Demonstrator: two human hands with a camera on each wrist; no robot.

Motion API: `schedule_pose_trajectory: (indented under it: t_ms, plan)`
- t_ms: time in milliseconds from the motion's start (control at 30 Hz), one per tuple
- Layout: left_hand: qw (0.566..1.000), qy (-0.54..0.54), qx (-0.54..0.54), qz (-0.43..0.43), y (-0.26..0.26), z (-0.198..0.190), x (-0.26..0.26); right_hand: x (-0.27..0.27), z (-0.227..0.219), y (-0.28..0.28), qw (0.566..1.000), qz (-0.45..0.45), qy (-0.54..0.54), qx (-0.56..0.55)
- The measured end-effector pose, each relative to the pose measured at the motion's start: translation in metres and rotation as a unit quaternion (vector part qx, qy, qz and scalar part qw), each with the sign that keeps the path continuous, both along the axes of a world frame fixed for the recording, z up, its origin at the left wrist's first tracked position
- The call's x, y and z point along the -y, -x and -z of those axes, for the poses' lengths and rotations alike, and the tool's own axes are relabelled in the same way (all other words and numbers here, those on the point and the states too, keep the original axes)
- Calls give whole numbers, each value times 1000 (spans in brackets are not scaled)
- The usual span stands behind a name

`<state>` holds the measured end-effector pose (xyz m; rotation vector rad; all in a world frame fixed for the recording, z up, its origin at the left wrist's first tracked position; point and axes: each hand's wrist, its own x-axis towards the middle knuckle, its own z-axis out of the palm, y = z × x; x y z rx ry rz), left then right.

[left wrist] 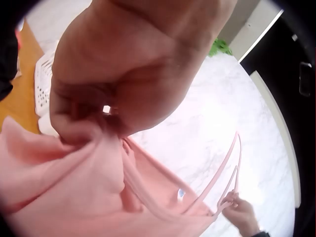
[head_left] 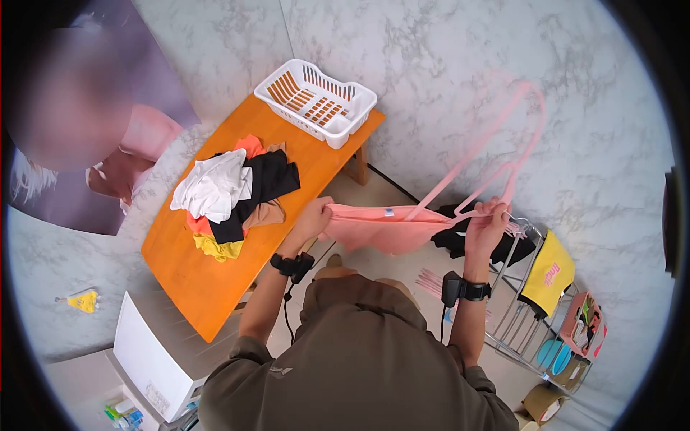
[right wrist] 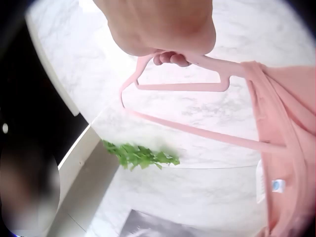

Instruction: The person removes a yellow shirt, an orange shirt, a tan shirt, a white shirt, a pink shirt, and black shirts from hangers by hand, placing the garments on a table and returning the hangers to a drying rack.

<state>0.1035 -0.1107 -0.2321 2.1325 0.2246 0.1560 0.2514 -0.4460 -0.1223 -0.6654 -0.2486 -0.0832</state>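
Note:
A pink garment (head_left: 384, 230) is stretched between my two hands in the head view, with a white label (right wrist: 278, 185) inside its open edge. My left hand (head_left: 313, 219) pinches one end of that edge, its fingers bunching the cloth in the left wrist view. My right hand (head_left: 489, 223) grips a pink plastic hanger (right wrist: 197, 131), fingers curled round its upper part. One end of the hanger reaches into the garment's opening, while its other end sticks out, away from my body. A pile of clothes, with a white garment (head_left: 212, 187) on top, lies on the orange table (head_left: 198, 305).
A white basket (head_left: 343, 133) stands at the table's far end. At right, a metal rack (head_left: 514, 337) holds a yellow cloth (head_left: 550, 276) and a pink bin (head_left: 581, 323). Dark clothing (head_left: 449, 244) shows behind the garment; several pink hangers (head_left: 431, 282) show below it.

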Motion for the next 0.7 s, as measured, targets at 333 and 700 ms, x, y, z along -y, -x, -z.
schedule_pose_trajectory:
  t_ms: [333,700]
  plan:
    - [974,-143,-119,-126,44,36,1,27,40,-12,993,37,-86,-66]
    - [970,189,-21,-152,51,-24,-13,39,81,-11,970,58,224,-74]
